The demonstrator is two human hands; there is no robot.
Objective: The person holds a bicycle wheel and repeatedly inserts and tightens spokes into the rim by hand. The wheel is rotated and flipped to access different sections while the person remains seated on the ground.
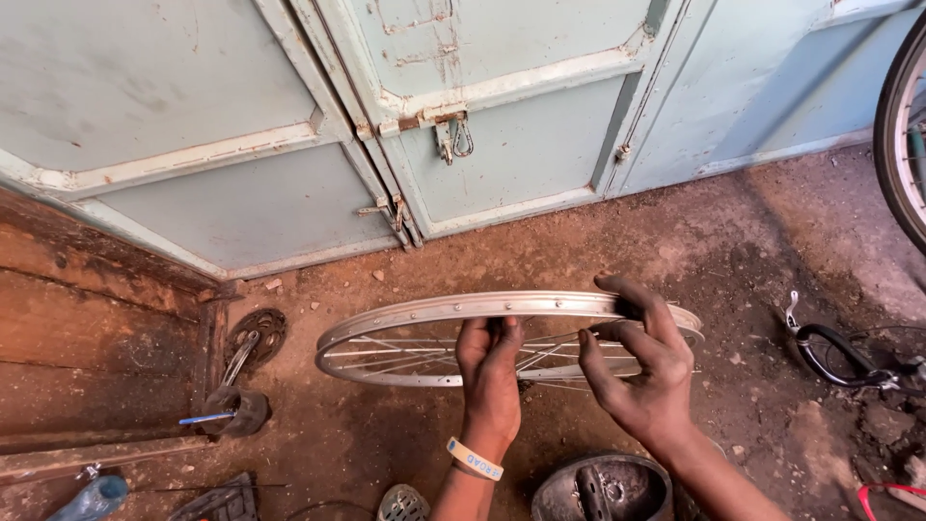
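In the head view a bare spoked wheel rim (415, 311) is held flat above the dirt floor (733, 241). The left hand (490, 371) grips its near edge, fingers curled up among the spokes. The right hand (641, 371) pinches a spoke, fingers narrow, forefinger over the rim's right side. Open ground lies beyond, up to the pale blue doors (502, 145). A chainring (258, 333) lies left, a black handlebar (834, 355) right, a tyred wheel (902, 135) far right.

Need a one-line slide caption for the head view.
Two grimy hands, left and right, hold a bare silver spoked bicycle rim above reddish dirt ground.
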